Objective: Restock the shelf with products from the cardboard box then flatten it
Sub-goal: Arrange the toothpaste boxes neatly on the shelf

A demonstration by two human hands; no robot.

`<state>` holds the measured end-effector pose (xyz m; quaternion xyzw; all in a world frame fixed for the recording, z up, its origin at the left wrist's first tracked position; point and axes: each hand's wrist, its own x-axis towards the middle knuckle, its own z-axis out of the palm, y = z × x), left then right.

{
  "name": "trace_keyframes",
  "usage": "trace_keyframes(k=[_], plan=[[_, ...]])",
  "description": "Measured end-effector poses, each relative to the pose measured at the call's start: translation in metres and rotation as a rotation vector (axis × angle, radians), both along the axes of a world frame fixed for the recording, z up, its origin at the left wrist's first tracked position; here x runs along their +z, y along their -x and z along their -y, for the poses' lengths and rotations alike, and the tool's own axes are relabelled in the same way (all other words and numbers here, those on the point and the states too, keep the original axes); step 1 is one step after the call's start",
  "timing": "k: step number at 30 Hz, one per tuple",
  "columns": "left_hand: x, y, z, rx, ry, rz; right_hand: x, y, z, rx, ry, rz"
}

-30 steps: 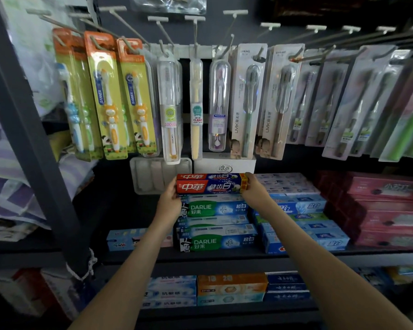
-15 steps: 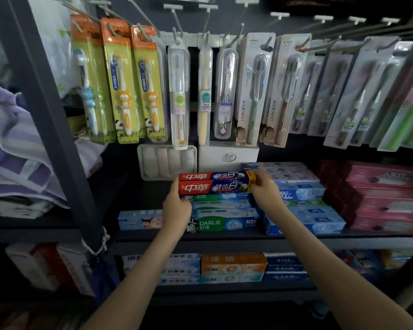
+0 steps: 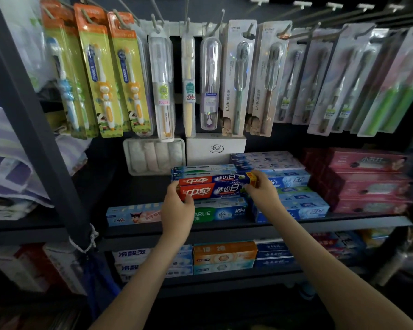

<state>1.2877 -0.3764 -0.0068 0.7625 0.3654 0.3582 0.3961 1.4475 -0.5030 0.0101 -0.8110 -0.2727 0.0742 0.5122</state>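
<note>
A long red and blue toothpaste box (image 3: 215,186) lies crosswise on top of the stack of green Darlie toothpaste boxes (image 3: 221,211) on the dark middle shelf (image 3: 248,228). My left hand (image 3: 178,210) grips its left end, thumb on the front face. Its right end, with an orange cap panel, sits pinched in the fingers of my right hand (image 3: 262,190). The cardboard box is out of view.
Blue toothpaste boxes (image 3: 293,206) are stacked right of the Darlie pile, pink boxes (image 3: 367,182) further right. A cartoon kids' toothpaste box (image 3: 134,214) lies left. Packaged toothbrushes (image 3: 162,84) hang on pegs above. A dark upright post (image 3: 41,129) stands left. More boxes (image 3: 224,258) fill the lower shelf.
The red box has come down from in front of the white carton onto the Darlie stack, and both hands lowered with it. The camera moved closer to the shelf.
</note>
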Motion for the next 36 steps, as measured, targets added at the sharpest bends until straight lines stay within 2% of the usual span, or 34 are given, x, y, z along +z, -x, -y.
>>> trace_keyframes(k=[3,11,15,19,23,28,36], plan=[[0.002,-0.009,0.003,0.037,-0.051,-0.040,0.004,-0.009,0.013,-0.011,-0.076,-0.045],[0.019,-0.071,0.032,-0.094,-0.130,-0.046,0.020,-0.068,0.056,-0.105,-0.192,-0.035],[0.037,-0.119,0.051,-0.174,-0.057,-0.031,0.035,-0.113,0.066,-0.197,-0.193,-0.007],[0.041,-0.175,0.047,-0.187,-0.013,-0.113,0.031,-0.160,0.065,-0.164,-0.050,0.044],[0.040,-0.205,0.040,-0.083,-0.124,-0.377,0.020,-0.194,0.054,-0.023,0.120,0.116],[0.037,-0.223,0.035,-0.028,-0.200,-0.541,0.011,-0.214,0.047,0.070,0.191,0.151],[0.050,-0.218,0.038,-0.042,-0.135,-0.640,0.020,-0.209,0.052,0.135,0.280,0.088]])
